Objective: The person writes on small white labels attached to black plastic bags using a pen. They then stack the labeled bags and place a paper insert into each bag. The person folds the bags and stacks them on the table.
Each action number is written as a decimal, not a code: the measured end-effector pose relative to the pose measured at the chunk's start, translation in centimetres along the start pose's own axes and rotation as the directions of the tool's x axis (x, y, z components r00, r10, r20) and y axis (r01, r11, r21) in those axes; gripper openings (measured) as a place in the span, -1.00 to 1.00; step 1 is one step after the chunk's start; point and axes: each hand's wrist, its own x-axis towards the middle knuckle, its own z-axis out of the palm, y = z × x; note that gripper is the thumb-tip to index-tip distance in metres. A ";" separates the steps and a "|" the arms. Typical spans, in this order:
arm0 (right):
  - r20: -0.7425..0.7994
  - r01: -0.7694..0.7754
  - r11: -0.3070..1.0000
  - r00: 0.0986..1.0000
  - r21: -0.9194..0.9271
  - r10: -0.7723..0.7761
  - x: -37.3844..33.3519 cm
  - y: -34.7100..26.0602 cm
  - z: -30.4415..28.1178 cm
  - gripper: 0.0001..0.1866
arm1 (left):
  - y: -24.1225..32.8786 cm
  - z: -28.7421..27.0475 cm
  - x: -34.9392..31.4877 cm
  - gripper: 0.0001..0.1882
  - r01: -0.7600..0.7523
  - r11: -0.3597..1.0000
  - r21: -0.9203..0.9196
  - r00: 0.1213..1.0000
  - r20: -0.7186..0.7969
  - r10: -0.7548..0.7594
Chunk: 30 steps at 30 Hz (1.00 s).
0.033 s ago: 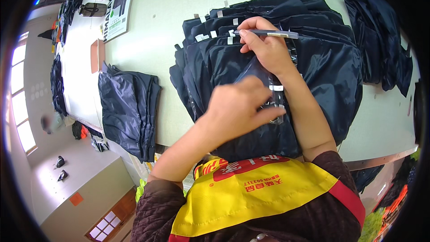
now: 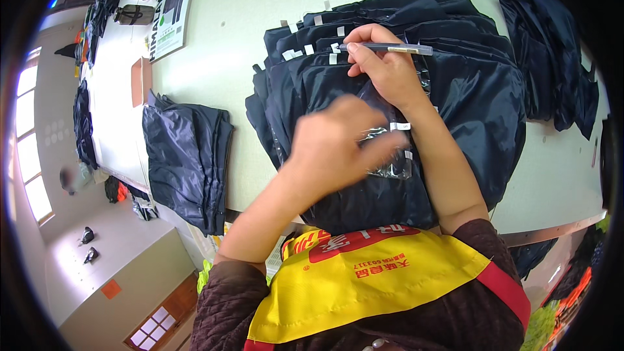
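A pile of dark navy garments (image 2: 312,97) with shiny fabric and small white tags lies in front of me. Above its far part, my right hand (image 2: 387,68) is closed on a pen (image 2: 390,48), which lies sideways across the fingers. Lower down, my left hand (image 2: 338,146) hovers over the pile, blurred by motion. Its thumb stands apart from the fingers and nothing shows in its grip. Beside that thumb, a clear plastic bag (image 2: 395,168) with small white labels (image 2: 400,126) rests on the garments, partly covered by the hand.
Another folded dark stack (image 2: 185,156) lies to the left on the pale table (image 2: 240,32). More dark garments (image 2: 543,58) hang over the right side. At the far left are a printed sheet (image 2: 175,16), a dark bottle (image 2: 135,14) and a brownish box (image 2: 141,81).
My left hand has shifted slightly up and to the left, uncovering more of the clear bag. My right hand and the pen stay in place.
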 end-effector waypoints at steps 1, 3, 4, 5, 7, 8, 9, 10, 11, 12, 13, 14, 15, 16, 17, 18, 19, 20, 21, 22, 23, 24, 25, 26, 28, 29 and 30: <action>-0.013 -0.022 1.000 1.000 0.011 0.022 0.0 0.0 0.0 -0.84 | -0.7 -0.3 0.6 -0.76 0.107 0.994 0.007 0.989 -0.103 -0.106; -0.039 -0.012 1.000 0.999 0.022 0.013 -0.1 0.1 -0.2 -0.84 | -2.6 -0.9 1.5 -0.72 0.270 0.927 0.260 0.932 -0.314 -0.182; -0.051 -0.006 1.000 0.999 0.029 0.008 -0.1 0.1 -0.3 -0.84 | -3.3 -1.4 1.8 -0.71 0.338 0.893 0.297 0.927 -0.269 -0.261; -0.040 0.005 1.000 0.999 0.016 -0.005 -0.1 0.1 -0.2 -0.83 | -3.7 -1.7 2.0 -0.69 0.400 0.853 0.336 0.913 -0.227 -0.339; -0.018 0.025 1.000 1.000 -0.011 -0.025 -0.3 0.1 -0.2 -0.83 | -3.2 -2.1 2.5 -0.65 0.457 0.843 0.285 0.889 -0.177 -0.423; -0.017 0.033 0.999 0.999 -0.015 -0.034 -0.3 0.1 -0.3 -0.83 | -2.8 -2.3 2.8 -0.64 0.484 0.841 0.242 0.875 -0.141 -0.463; -0.016 0.043 0.999 0.999 -0.019 -0.043 -0.3 0.1 -0.3 -0.83 | -2.6 -2.5 3.0 -0.63 0.510 0.837 0.199 0.860 -0.103 -0.500; -0.016 0.052 0.998 0.998 -0.023 -0.053 -0.3 0.2 -0.3 -0.83 | -2.7 -2.4 3.0 -0.62 0.503 0.850 0.157 0.864 -0.090 -0.495; -0.012 0.068 0.997 0.998 -0.031 -0.068 -0.3 0.2 -0.3 -0.83 | -2.9 -2.3 3.0 -0.62 0.495 0.861 0.114 0.869 -0.076 -0.489; -0.007 0.083 0.996 0.996 -0.039 -0.084 -0.3 0.2 -0.3 -0.83 | -3.1 -2.1 3.1 -0.62 0.488 0.870 0.071 0.872 -0.064 -0.485; -0.001 0.099 0.994 0.995 -0.046 -0.099 -0.4 0.1 -0.3 -0.83 | -3.5 -2.1 3.3 -0.63 0.503 0.864 0.015 0.863 -0.045 -0.502; -0.007 0.106 0.993 0.994 -0.044 -0.107 -0.4 0.1 -0.3 -0.84 | -4.0 -2.0 3.6 -0.64 0.518 0.854 -0.042 0.854 -0.025 -0.519; -0.012 0.114 0.992 0.993 -0.044 -0.115 -0.4 0.1 -0.3 -0.84 | -4.6 -2.0 3.9 -0.65 0.531 0.841 -0.099 0.845 -0.005 -0.534; -0.016 0.122 0.992 0.992 -0.043 -0.123 -0.4 0.1 -0.3 -0.84 | -5.1 -1.9 4.3 -0.69 0.541 0.807 -0.236 0.833 0.019 -0.553; -0.020 0.129 0.990 0.991 -0.053 -0.130 -0.5 0.1 -0.2 -0.85 | -5.5 -1.7 4.5 -0.71 0.544 0.800 -0.254 0.829 0.018 -0.558; -0.023 0.135 0.989 0.990 -0.062 -0.136 -0.7 0.1 -0.2 -0.85 | -5.8 -1.4 4.8 -0.73 0.548 0.791 -0.272 0.825 0.017 -0.565; -0.026 0.140 0.988 0.989 -0.070 -0.143 -0.7 0.1 -0.2 -0.85 | -6.0 -1.3 4.9 -0.74 0.552 0.782 -0.290 0.820 0.015 -0.572; -0.020 0.162 0.981 0.986 -0.107 -0.165 -0.7 0.2 -0.2 -0.86 | -5.9 -1.2 5.0 -0.76 0.535 0.796 -0.283 0.827 -0.016 -0.562; -0.018 0.183 0.972 0.982 -0.145 -0.187 -0.7 0.4 -0.3 -0.86 | -6.0 -1.0 5.1 -0.76 0.538 0.789 -0.299 0.824 -0.012 -0.566; -0.014 0.203 0.962 0.978 -0.183 -0.209 -0.8 0.6 -0.4 -0.86 | -6.2 -0.9 5.2 -0.76 0.540 0.781 -0.314 0.821 -0.008 -0.571; -0.022 0.190 0.962 0.980 -0.198 -0.199 -0.8 0.5 -0.3 -0.86 | -6.4 -0.8 5.3 -0.76 0.542 0.773 -0.329 0.818 -0.004 -0.575; -0.031 0.179 0.961 0.981 -0.213 -0.190 -0.9 0.3 -0.3 -0.86 | -6.5 -0.7 5.4 -0.76 0.554 0.758 -0.344 0.807 -0.001 -0.590; -0.040 0.167 0.959 0.983 -0.228 -0.181 -0.9 0.2 -0.3 -0.87 | -6.6 -0.6 5.5 -0.76 0.566 0.743 -0.358 0.796 0.002 -0.606; -0.041 0.171 0.957 0.982 -0.234 -0.185 -1.0 0.3 -0.3 -0.86 | -6.7 -0.5 5.5 -0.76 0.577 0.727 -0.372 0.784 0.005 -0.621; -0.042 0.179 0.952 0.980 -0.247 -0.195 -1.0 0.4 -0.4 -0.86 | -7.1 -0.4 5.4 -0.75 0.573 0.709 -0.411 0.782 0.017 -0.623; -0.040 0.189 0.947 0.978 -0.261 -0.206 -1.1 0.4 -0.4 -0.86 | -7.2 -0.3 5.4 -0.75 0.571 0.699 -0.429 0.781 0.022 -0.624; -0.039 0.199 0.941 0.975 -0.276 -0.217 -1.2 0.5 -0.4 -0.85 | -7.3 -0.3 5.3 -0.75 0.569 0.699 -0.433 0.782 0.022 -0.623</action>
